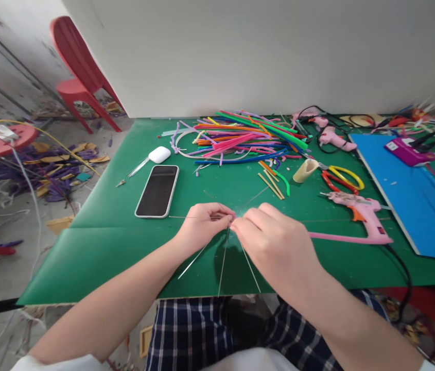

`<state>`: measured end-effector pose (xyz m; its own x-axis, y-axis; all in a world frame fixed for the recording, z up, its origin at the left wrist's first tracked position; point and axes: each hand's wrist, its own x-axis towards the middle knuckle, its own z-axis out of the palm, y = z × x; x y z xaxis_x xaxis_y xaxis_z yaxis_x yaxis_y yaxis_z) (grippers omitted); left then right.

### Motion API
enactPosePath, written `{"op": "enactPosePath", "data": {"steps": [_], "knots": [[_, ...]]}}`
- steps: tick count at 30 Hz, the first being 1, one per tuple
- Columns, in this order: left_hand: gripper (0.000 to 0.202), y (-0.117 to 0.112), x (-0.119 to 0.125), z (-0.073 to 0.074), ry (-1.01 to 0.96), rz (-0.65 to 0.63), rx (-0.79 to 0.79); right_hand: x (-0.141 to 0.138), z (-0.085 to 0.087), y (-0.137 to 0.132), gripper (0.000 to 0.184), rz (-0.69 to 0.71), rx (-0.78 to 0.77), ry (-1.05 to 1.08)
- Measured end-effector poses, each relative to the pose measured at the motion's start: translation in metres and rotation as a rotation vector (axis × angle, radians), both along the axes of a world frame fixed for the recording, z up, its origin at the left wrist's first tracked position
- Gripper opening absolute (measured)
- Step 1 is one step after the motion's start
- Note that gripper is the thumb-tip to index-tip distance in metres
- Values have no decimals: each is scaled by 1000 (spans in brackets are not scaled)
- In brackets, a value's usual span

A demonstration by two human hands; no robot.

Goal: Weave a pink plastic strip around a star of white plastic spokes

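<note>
My left hand (207,220) is closed in a pinch on a bundle of thin metal wires (223,263), near the point where they meet. The wires fan out from there, several toward the table's front edge and others to the sides and back. My right hand (275,237) is closed, its fingertips against the left ones at this centre. A bit of pink shows between the fingertips. A pink pipe cleaner (333,237) runs out from behind the right hand toward the pink glue gun (371,216). The exact hold is hidden by the fingers.
A phone (157,191) and a white earbud case (159,154) lie at left. Behind are many coloured pipe cleaners (240,136). At right are a beige tube (305,170), pliers with red and yellow handles (343,178), a blue board (406,206) and a purple box (408,152).
</note>
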<state>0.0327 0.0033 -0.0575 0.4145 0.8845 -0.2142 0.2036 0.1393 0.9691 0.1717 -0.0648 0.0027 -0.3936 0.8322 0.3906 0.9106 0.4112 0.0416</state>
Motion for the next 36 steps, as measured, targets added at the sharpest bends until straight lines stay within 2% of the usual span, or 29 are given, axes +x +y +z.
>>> {"op": "enactPosePath", "data": {"steps": [5,10,14,17,19,22,26,33,36], "knots": [[9,0,0,-2,16,-69,-13,19,17,-4,16,-62,-86,-77],[9,-1,1,-3,13,-114,-31,27,20,-2,11,-9,-258,-84],[10,-2,0,-4,-14,-181,-51,34,20,2,14,-3,-315,-2],[10,-2,-1,-3,-20,-213,-80,43,20,7,17,-85,-366,100],[10,-3,-1,-1,-22,-242,-98,49,20,12,18,-127,-456,171],[10,-5,-1,2,-44,-291,-113,55,16,22,19,-138,-573,278],[8,-7,-2,7,-113,-319,-143,56,5,35,21,-163,-629,308],[11,-4,-5,10,-239,-255,-200,55,-14,48,22,-191,-695,213],[13,-1,-5,9,-226,-220,-235,54,-19,49,19,-98,-697,268]]}}
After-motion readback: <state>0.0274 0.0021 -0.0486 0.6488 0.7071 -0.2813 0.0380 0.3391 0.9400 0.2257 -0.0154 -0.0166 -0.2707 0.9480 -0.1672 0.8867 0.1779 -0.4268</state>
